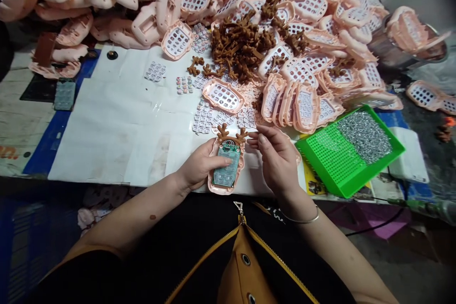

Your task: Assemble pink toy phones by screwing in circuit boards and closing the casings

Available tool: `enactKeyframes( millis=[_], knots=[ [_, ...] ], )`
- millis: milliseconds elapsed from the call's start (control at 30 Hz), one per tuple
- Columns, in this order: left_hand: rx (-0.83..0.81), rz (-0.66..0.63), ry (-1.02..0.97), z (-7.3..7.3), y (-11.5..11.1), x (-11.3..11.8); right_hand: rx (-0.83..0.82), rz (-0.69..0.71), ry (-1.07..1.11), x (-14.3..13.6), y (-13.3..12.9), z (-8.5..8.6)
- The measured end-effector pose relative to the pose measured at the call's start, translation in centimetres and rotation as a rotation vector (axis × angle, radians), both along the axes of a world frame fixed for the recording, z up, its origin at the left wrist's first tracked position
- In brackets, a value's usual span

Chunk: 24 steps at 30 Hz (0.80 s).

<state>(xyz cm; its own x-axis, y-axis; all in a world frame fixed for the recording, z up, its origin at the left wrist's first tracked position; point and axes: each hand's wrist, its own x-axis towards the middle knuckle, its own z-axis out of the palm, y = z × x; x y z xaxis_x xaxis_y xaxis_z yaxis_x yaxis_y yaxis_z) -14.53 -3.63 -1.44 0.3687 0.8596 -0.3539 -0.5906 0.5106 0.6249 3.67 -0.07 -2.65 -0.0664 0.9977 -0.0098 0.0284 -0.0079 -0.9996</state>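
A pink plastic shell (223,190) is gripped along its left edge by the left hand (198,164), the thumb laid over the green circuit board (226,173) inside, at the near middle of the white-covered table (107,128). A brown antler piece (223,133) is set at the shell's far end. The right hand (280,161) is held just beside the right antler, fingers bent; whether anything is pinched cannot be told. On the right, silver screws (366,137) are held in a green tray (317,154).
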Motion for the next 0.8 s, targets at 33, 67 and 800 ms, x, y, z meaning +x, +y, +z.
enactKeyframes(
  millis=[33, 67, 800],
  knots=[
    [0.005, -0.006, -0.006, 0.0, 0.0, 0.0, -0.058, 0.009, 0.057, -0.1, 0.1, 0.0],
    [0.009, -0.013, -0.015, 0.0, 0.0, 0.0, -0.110, 0.018, 0.101, -0.2, 0.2, 0.1],
    [0.001, -0.098, 0.033, 0.2, 0.6, 0.1, -0.290, 0.156, 0.264, -1.2, 0.6, 1.8]
  ],
)
